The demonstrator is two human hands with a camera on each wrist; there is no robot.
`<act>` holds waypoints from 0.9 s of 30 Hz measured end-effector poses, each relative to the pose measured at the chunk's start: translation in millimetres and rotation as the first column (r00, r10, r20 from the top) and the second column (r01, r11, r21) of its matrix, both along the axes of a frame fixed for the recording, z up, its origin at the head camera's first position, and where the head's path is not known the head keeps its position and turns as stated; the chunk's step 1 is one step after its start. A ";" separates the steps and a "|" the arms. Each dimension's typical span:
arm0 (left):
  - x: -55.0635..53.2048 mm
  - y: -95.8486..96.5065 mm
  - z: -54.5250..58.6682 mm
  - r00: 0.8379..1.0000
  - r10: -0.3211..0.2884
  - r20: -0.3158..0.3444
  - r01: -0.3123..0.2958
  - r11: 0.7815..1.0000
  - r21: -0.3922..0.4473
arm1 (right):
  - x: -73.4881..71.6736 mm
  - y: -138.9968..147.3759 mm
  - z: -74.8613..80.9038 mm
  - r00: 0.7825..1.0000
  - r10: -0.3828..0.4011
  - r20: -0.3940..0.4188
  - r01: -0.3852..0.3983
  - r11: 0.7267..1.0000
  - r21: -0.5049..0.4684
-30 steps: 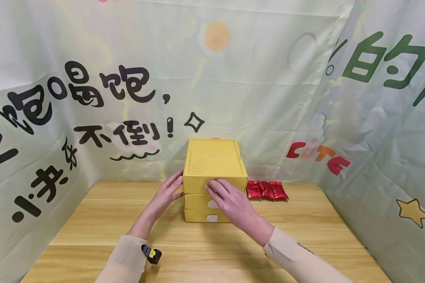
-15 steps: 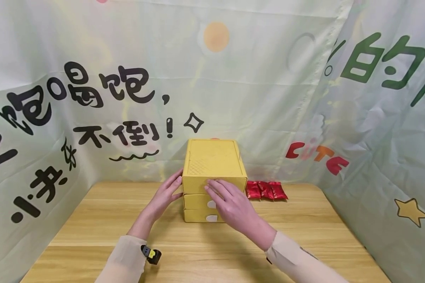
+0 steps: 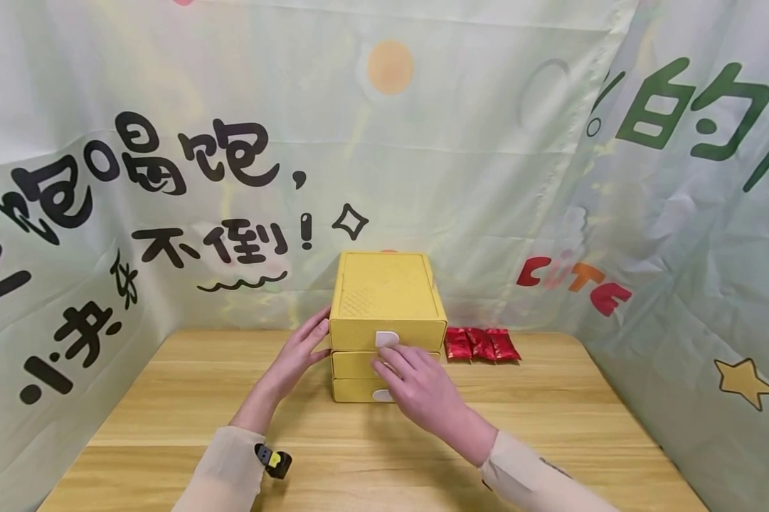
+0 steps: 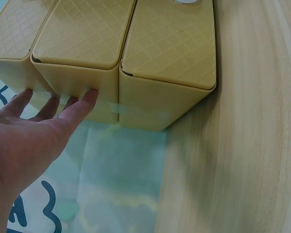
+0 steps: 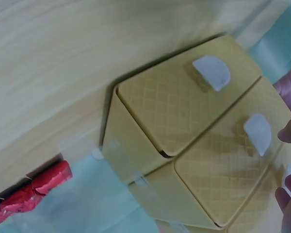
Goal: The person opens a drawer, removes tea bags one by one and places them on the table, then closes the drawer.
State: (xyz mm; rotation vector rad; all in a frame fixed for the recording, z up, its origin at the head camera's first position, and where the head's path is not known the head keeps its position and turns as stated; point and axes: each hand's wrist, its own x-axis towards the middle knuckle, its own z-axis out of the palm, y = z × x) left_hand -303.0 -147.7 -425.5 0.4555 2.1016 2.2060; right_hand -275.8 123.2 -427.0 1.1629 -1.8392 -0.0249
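Note:
A yellow three-drawer box (image 3: 387, 284) stands on the table, every drawer pushed in. Each drawer front carries a small white half-round pull tab; the top tab (image 3: 387, 339) shows fully in the head view. My left hand (image 3: 297, 359) rests its straight fingertips on the box's left side, as the left wrist view also shows. My right hand (image 3: 425, 395) is at the middle drawer front, its bent fingers covering the middle tab in the head view. In the right wrist view, the thumb and loosely curled fingers are close beside the middle tab (image 5: 258, 134), without gripping it.
Several red foil packets (image 3: 483, 345) lie on the table (image 3: 230, 462) to the right of the box. A printed cloth backdrop (image 3: 474, 107) rises behind the table and along both sides. A small black clip-like device (image 3: 274, 461) sits at the left sleeve.
My right hand has moved down from the top drawer's front to the middle drawer, uncovering the top tab. The left hand has stayed at the box's side.

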 end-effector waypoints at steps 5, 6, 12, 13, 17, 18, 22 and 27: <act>0.1 -0.3 0.6 1.000 0.001 0.001 -0.001 1.000 -0.002 | -1.2 -1.6 -9.0 0.999 -0.033 -0.005 0.033 0.999 0.038; -0.1 -0.3 0.5 1.000 -0.001 -0.001 0.001 1.000 -0.002 | -1.6 -1.9 -10.7 0.999 -0.039 -0.003 0.039 0.998 0.045; -0.7 -0.6 -0.4 1.000 -0.007 -0.001 0.007 1.000 -0.003 | -3.5 -3.6 -20.1 0.998 -0.069 -0.003 0.069 0.995 0.076; -0.6 -0.6 -0.5 1.000 -0.008 -0.002 0.008 1.000 -0.005 | -3.8 -3.9 -21.4 0.997 -0.073 -0.005 0.073 0.994 0.080; -0.5 -0.4 -0.3 1.000 -0.005 0.000 0.005 1.000 -0.002 | -4.5 -4.7 -24.5 0.996 -0.085 -0.004 0.085 0.992 0.090; -0.4 -0.3 0.0 1.000 -0.007 -0.001 0.007 1.000 -0.002 | -4.7 -5.0 -24.8 0.996 -0.088 -0.004 0.088 0.992 0.093; -0.4 -0.3 0.7 1.000 -0.009 -0.001 0.009 1.000 0.005 | -4.7 -5.8 -24.7 0.996 -0.089 0.018 0.087 0.991 0.102; -0.6 -1.4 0.3 1.000 -0.018 -0.006 0.018 1.000 0.006 | -3.7 -6.4 -23.9 0.991 -0.095 0.095 0.085 0.991 0.104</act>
